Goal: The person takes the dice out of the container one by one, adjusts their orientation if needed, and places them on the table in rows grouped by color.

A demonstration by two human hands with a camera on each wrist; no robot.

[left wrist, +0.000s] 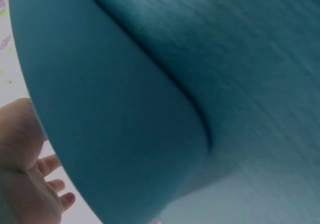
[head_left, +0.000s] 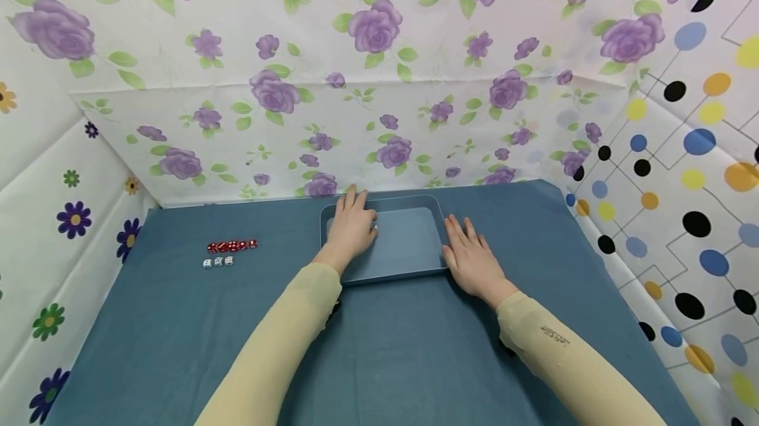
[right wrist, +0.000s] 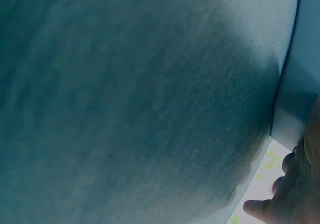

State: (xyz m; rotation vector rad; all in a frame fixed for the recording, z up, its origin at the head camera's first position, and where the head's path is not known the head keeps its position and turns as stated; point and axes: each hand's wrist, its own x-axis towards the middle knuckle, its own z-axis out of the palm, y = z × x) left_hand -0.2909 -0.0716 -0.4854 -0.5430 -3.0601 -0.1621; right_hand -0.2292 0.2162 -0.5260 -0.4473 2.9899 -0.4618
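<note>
A shallow blue-grey tray [head_left: 409,241] lies near the back of the blue cloth. Over its left part reaches my left hand [head_left: 351,228]. Between thumb and index finger shows a small white piece [head_left: 374,225], apparently a die, which they pinch; the fingers mostly hide it. Against the tray's right side rests my right hand [head_left: 473,258], fingers straight, holding nothing. At the left lie a row of several red dice [head_left: 232,246] and, in front of it, a row of white dice [head_left: 218,261]. In the left wrist view the tray wall [left wrist: 110,114] covers much of the picture.
A blue cloth [head_left: 391,353] covers the table. Behind it hangs a white sheet with purple roses [head_left: 376,27]. Patterned sheets also stand at both sides, flowered [head_left: 74,220] on the left and dotted [head_left: 696,224] on the right.
</note>
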